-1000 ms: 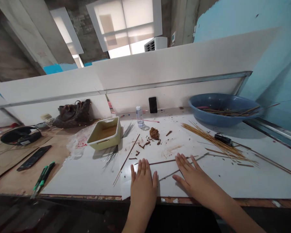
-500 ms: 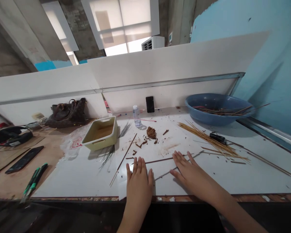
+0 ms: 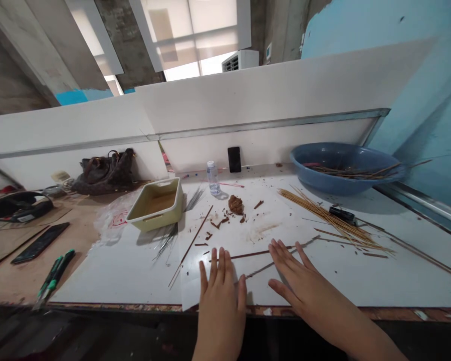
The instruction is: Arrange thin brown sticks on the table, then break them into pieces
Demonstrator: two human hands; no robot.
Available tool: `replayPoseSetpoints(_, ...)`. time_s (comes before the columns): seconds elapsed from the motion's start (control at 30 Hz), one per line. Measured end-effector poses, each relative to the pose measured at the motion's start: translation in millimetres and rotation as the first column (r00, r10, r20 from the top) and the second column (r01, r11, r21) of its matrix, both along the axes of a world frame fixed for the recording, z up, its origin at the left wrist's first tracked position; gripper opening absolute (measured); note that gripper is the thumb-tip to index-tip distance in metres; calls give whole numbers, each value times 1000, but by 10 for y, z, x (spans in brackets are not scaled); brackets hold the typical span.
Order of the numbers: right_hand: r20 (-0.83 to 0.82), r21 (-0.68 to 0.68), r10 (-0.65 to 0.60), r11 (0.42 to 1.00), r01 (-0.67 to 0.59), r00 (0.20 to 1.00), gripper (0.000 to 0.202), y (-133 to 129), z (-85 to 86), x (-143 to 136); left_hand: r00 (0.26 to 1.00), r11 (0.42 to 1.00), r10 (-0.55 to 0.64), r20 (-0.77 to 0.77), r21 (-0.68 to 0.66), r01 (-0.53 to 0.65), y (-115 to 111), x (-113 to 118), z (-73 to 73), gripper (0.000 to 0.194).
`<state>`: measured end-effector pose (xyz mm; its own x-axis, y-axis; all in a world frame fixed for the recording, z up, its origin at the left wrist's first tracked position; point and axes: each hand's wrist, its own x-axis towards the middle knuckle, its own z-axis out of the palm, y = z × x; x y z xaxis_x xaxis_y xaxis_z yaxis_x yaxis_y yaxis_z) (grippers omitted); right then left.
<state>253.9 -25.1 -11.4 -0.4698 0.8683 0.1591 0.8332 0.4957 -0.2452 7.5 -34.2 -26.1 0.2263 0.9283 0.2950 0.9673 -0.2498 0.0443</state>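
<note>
My left hand (image 3: 222,296) lies palm down near the table's front edge, fingers spread, its fingertips at the left end of a thin dark brown stick (image 3: 250,254). Flat and spread too, my right hand (image 3: 295,276) rests its fingers over the right part of that stick and over a greyish twisted strand (image 3: 261,271). Beyond the hands sits a brown clay lump (image 3: 235,204) with crumbs around it. Another brown-coated stick (image 3: 196,235) lies slanted to the left. What is under the palms is hidden.
A yellow-green tub (image 3: 156,220) of brownish liquid, a bottle (image 3: 213,179) and an upright phone (image 3: 234,159) stand farther back. At right are a bundle of thin sticks (image 3: 323,213), a black-handled tool (image 3: 342,215) and a blue basin (image 3: 338,183). Green-black cutters (image 3: 54,276) lie left.
Both hands sit slightly lower and farther right in view. The brown stick and strand show a little shifted between them. The camera view has moved slightly.
</note>
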Motion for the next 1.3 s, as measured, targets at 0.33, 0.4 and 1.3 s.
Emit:
replayPoseSetpoints(0.33, -6, -122, 38, 992, -39, 999, 68, 92, 104, -360, 977, 956, -211, 21, -206, 211, 185, 401, -39, 75)
replayPoseSetpoints(0.4, 0, -109, 41, 993, -41, 999, 69, 40, 67, -341, 972, 952, -235, 17, -197, 233, 123, 350, -30, 74)
replayPoseSetpoints(1.3, 32, -66, -78, 995, 80, 996, 75, 67, -109, -373, 989, 981, -145, 1, -133, 144, 124, 146, -57, 62)
